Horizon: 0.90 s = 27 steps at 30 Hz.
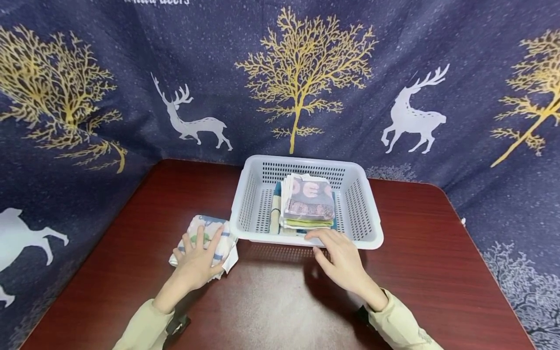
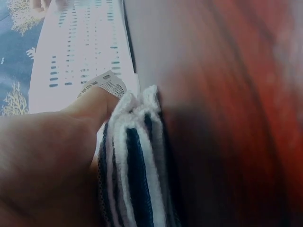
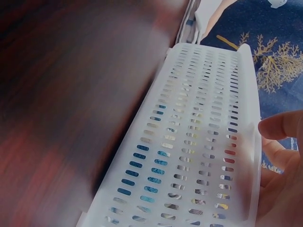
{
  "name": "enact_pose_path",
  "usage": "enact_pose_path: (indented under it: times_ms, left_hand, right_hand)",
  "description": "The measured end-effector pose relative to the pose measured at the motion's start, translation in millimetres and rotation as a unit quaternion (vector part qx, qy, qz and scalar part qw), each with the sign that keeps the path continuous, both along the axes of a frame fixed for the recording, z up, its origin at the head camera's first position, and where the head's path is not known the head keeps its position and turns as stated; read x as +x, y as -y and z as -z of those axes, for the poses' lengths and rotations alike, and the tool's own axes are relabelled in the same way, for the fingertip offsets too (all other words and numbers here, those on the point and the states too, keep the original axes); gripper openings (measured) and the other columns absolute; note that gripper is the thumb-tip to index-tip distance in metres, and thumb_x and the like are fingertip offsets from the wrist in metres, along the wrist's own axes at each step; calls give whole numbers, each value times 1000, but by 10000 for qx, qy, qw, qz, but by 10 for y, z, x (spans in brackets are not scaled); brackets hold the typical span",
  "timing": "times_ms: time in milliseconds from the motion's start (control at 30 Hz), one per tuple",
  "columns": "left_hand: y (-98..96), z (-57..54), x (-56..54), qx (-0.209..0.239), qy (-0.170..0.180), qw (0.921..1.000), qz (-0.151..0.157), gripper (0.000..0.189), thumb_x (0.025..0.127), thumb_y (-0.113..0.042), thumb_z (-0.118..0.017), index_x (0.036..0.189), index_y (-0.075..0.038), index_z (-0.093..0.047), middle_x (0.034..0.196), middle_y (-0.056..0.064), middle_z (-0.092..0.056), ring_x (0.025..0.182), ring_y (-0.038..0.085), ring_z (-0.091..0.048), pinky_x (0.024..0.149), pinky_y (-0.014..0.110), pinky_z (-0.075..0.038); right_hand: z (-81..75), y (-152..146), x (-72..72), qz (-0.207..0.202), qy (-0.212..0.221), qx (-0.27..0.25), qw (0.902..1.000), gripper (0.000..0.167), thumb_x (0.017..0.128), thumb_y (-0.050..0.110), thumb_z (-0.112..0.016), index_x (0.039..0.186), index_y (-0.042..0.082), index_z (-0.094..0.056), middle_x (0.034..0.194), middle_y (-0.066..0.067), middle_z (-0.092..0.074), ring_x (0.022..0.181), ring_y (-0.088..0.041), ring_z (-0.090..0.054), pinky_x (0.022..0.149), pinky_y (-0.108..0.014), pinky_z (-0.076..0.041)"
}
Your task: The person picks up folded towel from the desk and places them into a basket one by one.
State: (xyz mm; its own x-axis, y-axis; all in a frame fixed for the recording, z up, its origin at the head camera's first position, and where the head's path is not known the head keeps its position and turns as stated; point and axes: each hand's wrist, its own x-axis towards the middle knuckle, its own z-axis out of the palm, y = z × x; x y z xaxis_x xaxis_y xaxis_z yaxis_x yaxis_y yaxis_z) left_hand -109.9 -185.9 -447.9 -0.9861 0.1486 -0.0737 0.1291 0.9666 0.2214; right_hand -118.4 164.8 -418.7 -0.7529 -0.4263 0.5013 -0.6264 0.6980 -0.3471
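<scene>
My left hand point(image 1: 195, 262) lies with fingers spread on a folded towel point(image 1: 226, 249), white with blue stripes and a green patch. In the left wrist view, the towel's layered edge point(image 2: 137, 170) shows beneath the palm, with a printed label point(image 2: 112, 85) by the thumb. A white perforated basket point(image 1: 371, 214) stands just right of the towel. At its front rim is my right hand point(image 1: 343, 257), fingertips over the rim and thumb apart in front. Inside the basket sits a stack of folded towels point(image 1: 310, 194), a grey-and-pink one uppermost.
Both things stand on a dark red wooden table point(image 1: 411, 272). Close behind the basket hangs a dark blue cloth point(image 1: 332, 126) printed with white deer and golden trees. Beside the stack, a cream and teal towel point(image 1: 275, 214) lies lower in the basket.
</scene>
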Motion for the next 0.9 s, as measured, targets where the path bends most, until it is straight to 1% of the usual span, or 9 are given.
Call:
enact_pose_path:
  times_ms: [200,400,533,767,900]
  left_hand:
    - [-51,-3,68,-9,-114,9999,15,89,81,-37,-74,152,-20,-24,150,36,-19,127,70,-18,85,85,-25]
    - [-142,-6,180,47,-322,9994,85,81,83,-40,-71,151,-20,-30,150,34,-23,126,68,-22,84,84,-27]
    - [-185,-4,236,65,-371,9992,167,80,83,-40,-71,150,-19,-31,150,34,-22,126,67,-22,83,83,-28]
    - [-199,10,255,25,-337,9993,147,82,82,-38,-73,150,-20,-31,151,33,-21,127,67,-21,84,83,-27]
    - [-218,27,259,45,-412,9991,111,83,81,-39,-73,150,-20,-32,151,32,-22,127,66,-22,84,82,-27]
  right_hand:
    - [-17,3,7,-25,95,10,10000,29,86,14,-61,114,23,-62,114,8,-67,101,-14,-61,86,-37,-45]
    - [-6,-1,10,-37,4,9,10000,30,85,13,-61,114,23,-62,114,7,-67,101,-15,-61,86,-38,-46]
    - [0,-3,16,-50,-9,-4,10000,30,85,13,-61,114,22,-62,114,7,-67,101,-15,-61,85,-38,-46]
    - [1,-5,8,-37,23,5,10000,30,86,14,-60,115,23,-61,114,8,-66,101,-14,-60,86,-38,-46]
    - [6,-4,4,-38,18,1,10000,30,86,14,-61,114,23,-61,114,8,-66,102,-14,-61,86,-39,-46]
